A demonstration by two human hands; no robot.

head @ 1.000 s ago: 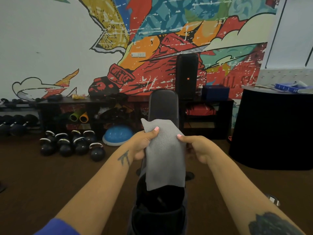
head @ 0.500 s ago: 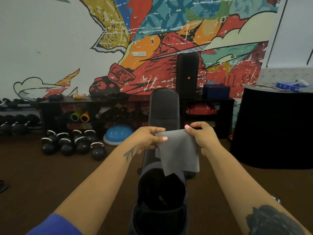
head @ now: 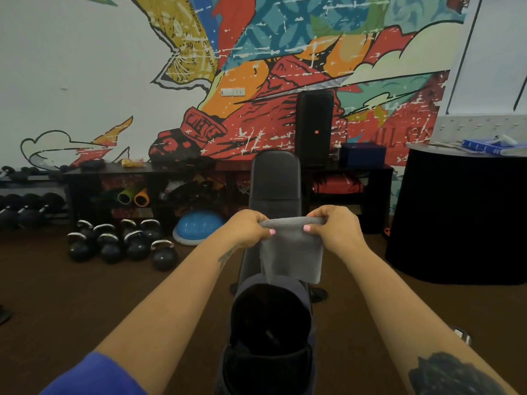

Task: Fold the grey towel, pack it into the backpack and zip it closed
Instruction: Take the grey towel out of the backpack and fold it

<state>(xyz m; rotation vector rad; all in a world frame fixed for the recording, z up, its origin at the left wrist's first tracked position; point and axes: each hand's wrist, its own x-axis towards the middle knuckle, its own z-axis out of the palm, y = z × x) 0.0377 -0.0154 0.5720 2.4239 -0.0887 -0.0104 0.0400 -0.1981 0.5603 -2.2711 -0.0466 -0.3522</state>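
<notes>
Two hands are up in front of the camera, both pinching the top edge of a small folded grey fleece towel so it hangs down flat between them. The left hand has its thumb on the near face and the fingers curled over the top at the left corner, and the right hand does the same thing at the right corner (pink nail polish showing on both thumbs). The towel is in the air, not resting on anything, and its bottom edge hangs just above the far rim of an open dark navy fabric backpack. That backpack sits upright on the black padded bench with its main compartment gaping toward the camera, and the inside is too dark to make out what's in there.

Background stuff: a cluster of black kettlebells on the brown floor to the left, a blue half-dome balance trainer beside them, a low dark shelf unit along the mural wall, and a tall black speaker standing on that shelf behind the bench. Over on the right there's a round black counter with blue books on top
</notes>
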